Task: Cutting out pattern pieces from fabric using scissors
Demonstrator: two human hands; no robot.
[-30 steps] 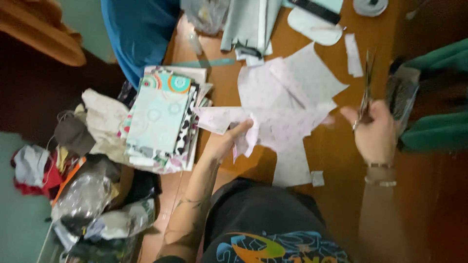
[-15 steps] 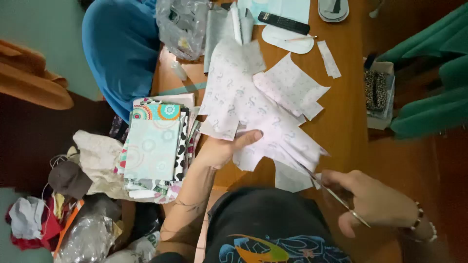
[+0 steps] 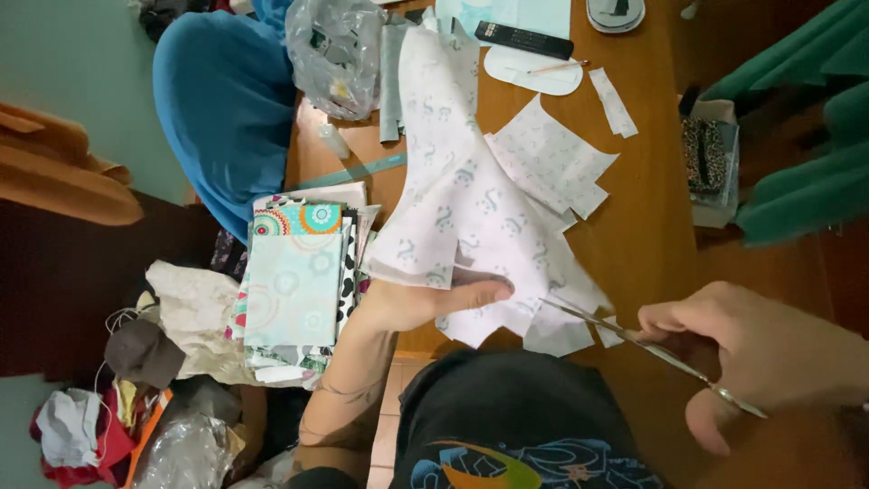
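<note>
Head view: right hand (image 3: pixel 769 358) closed on scissors (image 3: pixel 634 337), blades at lower edge of the white printed fabric (image 3: pixel 462 199); left hand (image 3: pixel 425 303) pinches that fabric, lifted over the table (image 3: pixel 652 226); cut pieces (image 3: pixel 552 163) lie beyond, so cutting looks partly done; folded fabric stack (image 3: pixel 294 281) left of the grip.

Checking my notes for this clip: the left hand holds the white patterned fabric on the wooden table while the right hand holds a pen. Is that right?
Not quite. The head view shows the right hand holding scissors, not a pen. The left hand does hold the white patterned fabric on the wooden table.
</note>
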